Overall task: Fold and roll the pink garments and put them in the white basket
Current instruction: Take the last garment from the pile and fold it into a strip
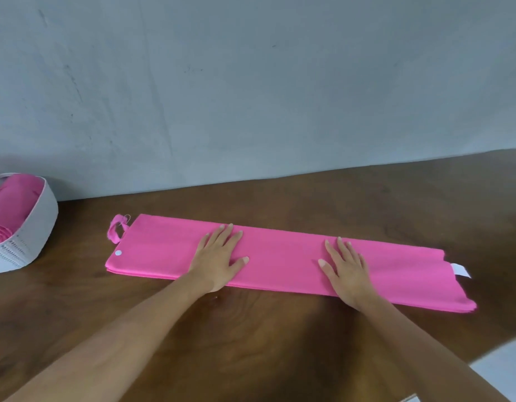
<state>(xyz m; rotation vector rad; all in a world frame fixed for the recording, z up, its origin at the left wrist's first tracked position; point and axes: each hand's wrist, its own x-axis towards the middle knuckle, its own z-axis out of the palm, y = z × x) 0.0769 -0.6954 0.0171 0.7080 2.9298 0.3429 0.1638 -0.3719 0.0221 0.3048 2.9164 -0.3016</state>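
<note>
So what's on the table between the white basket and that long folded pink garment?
Nothing: in the head view, only bare wooden table separates the white basket from the folded pink garment, whose small loop pokes toward the basket.

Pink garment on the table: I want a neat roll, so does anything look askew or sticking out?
Mostly tidy under the left hand and right hand, both flat on the pink garment. Two bits stick out: a pink loop at its left end and a white tag at its right end.

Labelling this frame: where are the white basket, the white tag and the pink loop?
white basket [36,224], head view, outer wall.
white tag [460,270], head view, its middle.
pink loop [113,233], head view, left strap.
</note>
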